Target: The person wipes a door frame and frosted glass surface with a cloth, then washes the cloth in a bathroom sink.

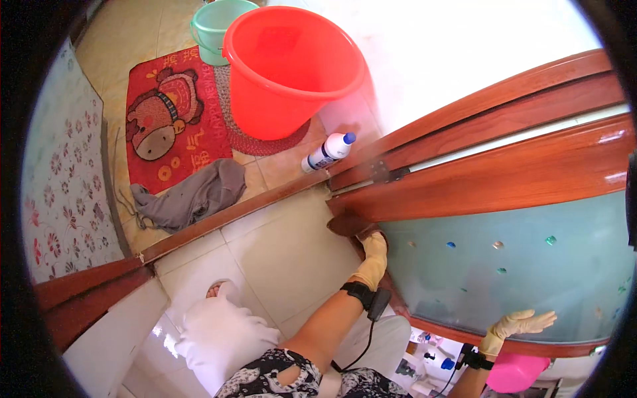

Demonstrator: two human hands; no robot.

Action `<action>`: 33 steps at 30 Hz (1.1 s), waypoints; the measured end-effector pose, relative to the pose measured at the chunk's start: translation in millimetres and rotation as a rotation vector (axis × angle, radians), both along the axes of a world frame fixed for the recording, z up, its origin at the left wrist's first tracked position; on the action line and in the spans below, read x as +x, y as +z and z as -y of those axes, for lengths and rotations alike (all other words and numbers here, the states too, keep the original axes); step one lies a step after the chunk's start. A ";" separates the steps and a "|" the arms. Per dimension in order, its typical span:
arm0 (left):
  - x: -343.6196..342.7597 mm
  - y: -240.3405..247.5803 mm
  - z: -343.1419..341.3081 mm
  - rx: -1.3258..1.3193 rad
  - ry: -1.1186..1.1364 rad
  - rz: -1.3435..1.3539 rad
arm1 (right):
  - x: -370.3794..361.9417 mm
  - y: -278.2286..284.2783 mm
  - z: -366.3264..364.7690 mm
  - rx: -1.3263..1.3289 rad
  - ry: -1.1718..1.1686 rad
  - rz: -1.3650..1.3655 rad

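Observation:
My left hand (pixel 375 253), in a pale yellow rubber glove, is at the lower corner of a reddish-brown wooden door (pixel 491 169). Its fingers close around a dark brown cloth-like thing (pixel 348 224) against the door's wood; the fingertips are mostly hidden. The door has a frosted glass panel (pixel 464 265) dotted with small coloured gems. My right hand (pixel 524 324), gloved the same way, has its fingers stretched out. It lies over the glass near the door's wooden edge, holding nothing; whether it touches the glass I cannot tell. Black bands circle both wrists.
Beyond a wooden threshold (pixel 232 215) stand a large red bucket (pixel 272 106), a green bucket (pixel 211 46) and a white bottle with a blue cap (pixel 328 152). A grey cloth (pixel 199 196) lies across a red mat (pixel 146 126). A pink basin (pixel 514 373) is below my right hand.

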State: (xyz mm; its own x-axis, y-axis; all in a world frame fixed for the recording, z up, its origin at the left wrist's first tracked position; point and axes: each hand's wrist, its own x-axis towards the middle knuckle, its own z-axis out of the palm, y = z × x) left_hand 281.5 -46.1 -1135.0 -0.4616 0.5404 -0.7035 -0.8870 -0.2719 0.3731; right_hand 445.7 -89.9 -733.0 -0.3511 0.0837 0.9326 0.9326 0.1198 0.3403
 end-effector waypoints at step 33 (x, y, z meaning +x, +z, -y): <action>-81.7 95.6 76.5 -0.150 0.164 0.210 | 3.5 -0.7 -7.5 0.092 0.081 0.120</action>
